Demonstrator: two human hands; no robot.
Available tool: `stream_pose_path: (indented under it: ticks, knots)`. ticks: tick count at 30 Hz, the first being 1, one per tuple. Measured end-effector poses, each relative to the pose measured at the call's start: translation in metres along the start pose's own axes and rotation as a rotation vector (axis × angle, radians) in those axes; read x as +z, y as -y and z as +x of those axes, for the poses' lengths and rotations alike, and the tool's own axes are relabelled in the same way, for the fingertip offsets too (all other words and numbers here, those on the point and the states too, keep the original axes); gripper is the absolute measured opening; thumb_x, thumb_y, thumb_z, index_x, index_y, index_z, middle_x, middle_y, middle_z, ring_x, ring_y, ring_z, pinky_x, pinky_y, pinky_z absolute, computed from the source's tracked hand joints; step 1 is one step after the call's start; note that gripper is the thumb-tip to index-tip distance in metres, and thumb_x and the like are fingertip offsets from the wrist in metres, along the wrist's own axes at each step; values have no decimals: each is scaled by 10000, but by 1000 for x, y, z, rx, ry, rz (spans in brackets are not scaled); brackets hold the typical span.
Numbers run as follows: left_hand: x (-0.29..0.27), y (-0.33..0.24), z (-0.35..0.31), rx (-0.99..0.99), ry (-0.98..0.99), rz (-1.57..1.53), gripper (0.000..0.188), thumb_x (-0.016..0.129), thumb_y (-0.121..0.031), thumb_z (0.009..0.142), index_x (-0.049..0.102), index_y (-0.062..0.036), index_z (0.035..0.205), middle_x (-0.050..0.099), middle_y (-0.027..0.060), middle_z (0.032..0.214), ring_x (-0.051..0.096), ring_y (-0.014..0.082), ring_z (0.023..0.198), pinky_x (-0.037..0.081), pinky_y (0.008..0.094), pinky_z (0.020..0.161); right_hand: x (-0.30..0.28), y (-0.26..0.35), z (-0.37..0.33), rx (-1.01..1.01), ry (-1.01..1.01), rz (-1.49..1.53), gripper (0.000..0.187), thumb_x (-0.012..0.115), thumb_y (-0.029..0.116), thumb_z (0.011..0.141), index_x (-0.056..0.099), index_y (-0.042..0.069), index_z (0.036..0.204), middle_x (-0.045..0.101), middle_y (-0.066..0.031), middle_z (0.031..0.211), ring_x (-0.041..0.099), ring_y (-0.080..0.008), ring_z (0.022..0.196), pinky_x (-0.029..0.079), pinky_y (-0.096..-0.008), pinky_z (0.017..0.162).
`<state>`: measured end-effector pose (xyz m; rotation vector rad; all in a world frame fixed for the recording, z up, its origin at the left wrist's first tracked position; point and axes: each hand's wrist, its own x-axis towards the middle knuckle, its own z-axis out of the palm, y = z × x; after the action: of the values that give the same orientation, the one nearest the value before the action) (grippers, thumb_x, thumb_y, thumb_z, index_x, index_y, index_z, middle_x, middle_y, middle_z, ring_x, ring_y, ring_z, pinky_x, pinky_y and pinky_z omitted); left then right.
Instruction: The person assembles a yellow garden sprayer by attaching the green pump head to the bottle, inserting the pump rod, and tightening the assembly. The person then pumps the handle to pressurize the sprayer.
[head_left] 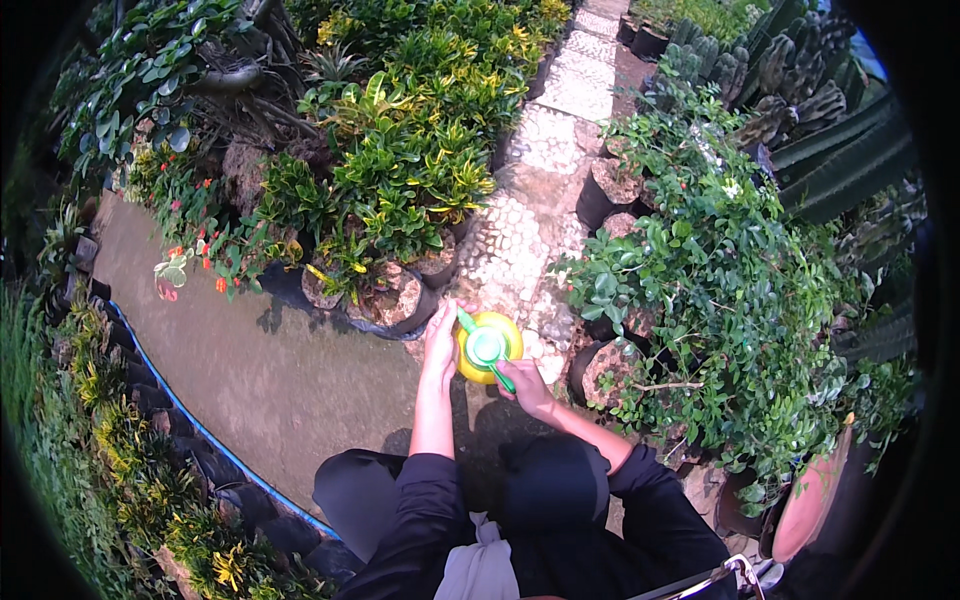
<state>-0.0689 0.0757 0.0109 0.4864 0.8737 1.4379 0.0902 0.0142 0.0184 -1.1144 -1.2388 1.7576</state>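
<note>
In front of my knees I hold what looks like a spray bottle (512,340), seen from above, with a round yellow body and a green top. A short green spout points away to the upper left, and a green handle slants toward me on the right. My left hand (440,338) is pressed along the bottle's left side, its fingertips close to the spout. My right hand (530,388) is closed at the green handle, and its lower fingers are partly hidden.
Potted shrubs with yellow-green leaves (415,150) stand ahead. A pebbled path (510,235) runs away from me. To the right spread leafy potted plants (700,270) and tall cacti (840,150). A blue hose (190,420) curves along the left edge of the paving (220,320).
</note>
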Motion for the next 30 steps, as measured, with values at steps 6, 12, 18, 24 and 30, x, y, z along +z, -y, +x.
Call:
stream_pose_path:
  ticks: [6, 12, 18, 24, 30]
  knots:
    - [-7, -2, 3, -50, 81, -118, 235, 494, -245, 902, 545, -20, 948, 599, 95, 886, 542, 214, 975, 367, 345, 936, -6, -3, 1, 66, 66, 23, 408, 439, 319, 912, 515, 6, 660, 462, -33, 534, 416, -95, 453, 317, -232, 433]
    - [-2, -5, -3, -68, 60, -68, 284, 453, -271, 918, 532, -5, 982, 606, 124, 925, 533, 230, 1005, 349, 349, 954, 0, 28, -2, 122, 124, 41, 375, 468, 309, 900, 532, 22, 667, 485, -19, 552, 446, -93, 478, 343, -230, 463]
    - [0, -6, 4, -72, 65, 0, 305, 443, -290, 923, 525, -3, 986, 608, 122, 910, 568, 209, 912, 418, 339, 871, 7, 37, 3, 143, 100, -46, 284, 573, 259, 852, 540, 39, 675, 483, 7, 546, 448, -66, 475, 353, -219, 458]
    - [54, -60, -1, -117, -66, 35, 333, 425, -313, 928, 530, -1, 980, 610, 121, 871, 588, 207, 840, 463, 330, 812, 27, 123, -8, 126, -51, -98, 263, 661, 260, 795, 558, 56, 665, 463, 27, 519, 422, -50, 450, 326, -207, 416]
    - [150, -193, -33, -217, 115, -23, 428, 419, -304, 928, 424, 29, 1196, 518, 170, 1168, 505, 235, 1065, 398, 351, 951, 47, 285, -54, 67, -29, -93, 246, 675, 254, 783, 588, 39, 700, 465, 46, 520, 426, -45, 461, 325, -212, 431]
